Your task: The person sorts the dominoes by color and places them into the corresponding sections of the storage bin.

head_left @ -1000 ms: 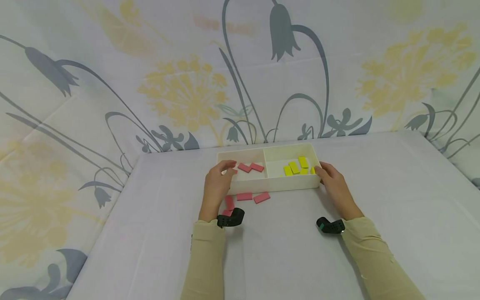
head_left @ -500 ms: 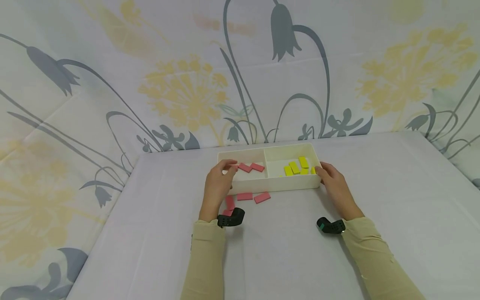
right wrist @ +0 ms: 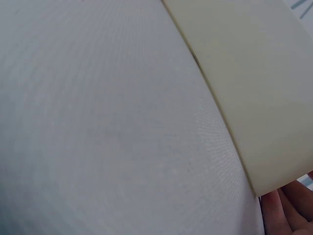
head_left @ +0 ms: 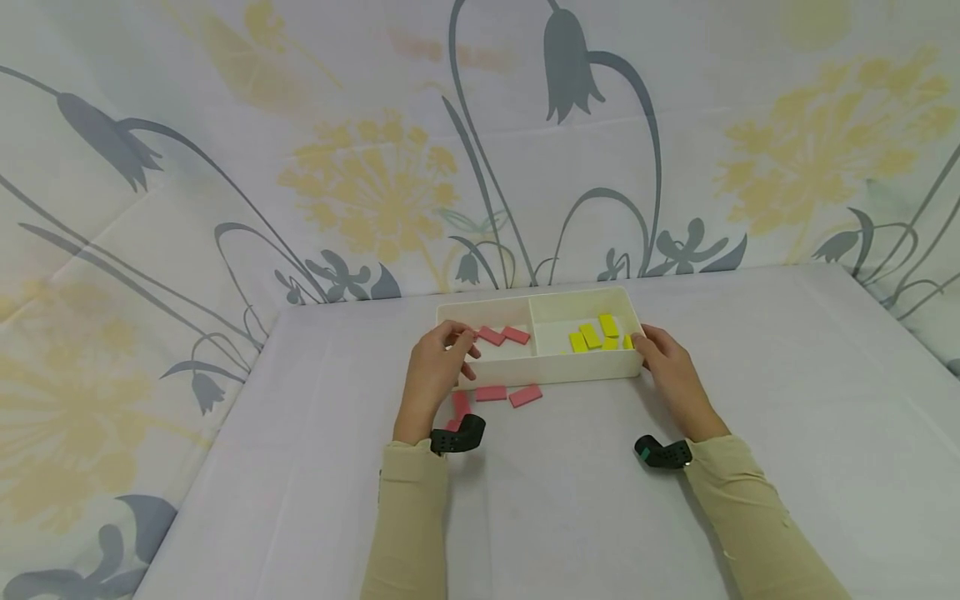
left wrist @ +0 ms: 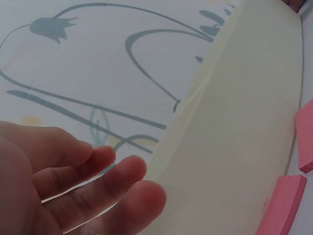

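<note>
Left hand (head_left: 437, 367) has barely shifted over the last second: it stays at the near-left corner of the white tray (head_left: 551, 367), fingers curled over the rim, possibly pinching a pink block; cannot tell. So the sorting looks paused mid-placement. Pink blocks (head_left: 504, 336) lie in the left compartment; three more (head_left: 507, 393) on the counter (head_left: 570, 500) just before the tray. Yellow blocks (head_left: 596, 335) fill the right compartment. Right hand (head_left: 670, 367), unmoved, grips the tray's right end.
</note>
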{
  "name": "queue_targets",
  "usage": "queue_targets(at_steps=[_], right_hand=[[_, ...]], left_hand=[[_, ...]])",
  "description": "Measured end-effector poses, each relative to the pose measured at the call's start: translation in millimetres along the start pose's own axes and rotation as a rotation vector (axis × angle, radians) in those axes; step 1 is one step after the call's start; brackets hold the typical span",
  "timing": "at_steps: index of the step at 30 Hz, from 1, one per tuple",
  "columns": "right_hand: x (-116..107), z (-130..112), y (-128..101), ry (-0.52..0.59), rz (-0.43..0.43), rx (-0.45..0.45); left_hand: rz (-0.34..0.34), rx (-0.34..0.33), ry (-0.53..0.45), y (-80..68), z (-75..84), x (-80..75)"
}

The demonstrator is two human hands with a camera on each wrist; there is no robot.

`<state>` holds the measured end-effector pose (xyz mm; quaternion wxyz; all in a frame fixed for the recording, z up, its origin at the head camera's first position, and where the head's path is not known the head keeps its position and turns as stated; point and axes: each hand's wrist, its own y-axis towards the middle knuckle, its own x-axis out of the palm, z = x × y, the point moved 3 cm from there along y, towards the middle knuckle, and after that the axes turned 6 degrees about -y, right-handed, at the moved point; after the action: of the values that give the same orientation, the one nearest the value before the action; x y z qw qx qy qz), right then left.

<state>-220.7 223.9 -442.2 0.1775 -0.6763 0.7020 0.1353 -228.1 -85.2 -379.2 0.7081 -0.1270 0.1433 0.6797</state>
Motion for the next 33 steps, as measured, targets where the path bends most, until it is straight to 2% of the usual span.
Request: queue_targets(at_steps=[7,11,14,17,24,33], right_hand=[[-0.3,0.0,0.3,0.003,-0.001,-0.006],[-0.5,-0.1,0.2,0.003,-0.004,0.0],[-0.7,0.2,0.1,0.004,-0.005,0.005],[-0.8,0.8,0.2,0.006,-0.006,0.007],[-0.9,0.8,0.0,0.008,-0.007,0.004],[-0.4,0.6,0.7,0.007,-0.004,0.005]], left_hand=[[-0.191,0.024,0.109,-4.8,9.6,7.6],[-0.287,0.044,0.231,-8.2,15.9,13.9],[-0.333,0.058,0.325,-10.2,19.4,19.1],[-0.368,0.08,0.405,-11.0,21.5,25.3],[-0.447,0.063,0.527,-16.9,23.6,41.6],[-0.447,0.046,0.64,-23.1,23.6,57.1]])
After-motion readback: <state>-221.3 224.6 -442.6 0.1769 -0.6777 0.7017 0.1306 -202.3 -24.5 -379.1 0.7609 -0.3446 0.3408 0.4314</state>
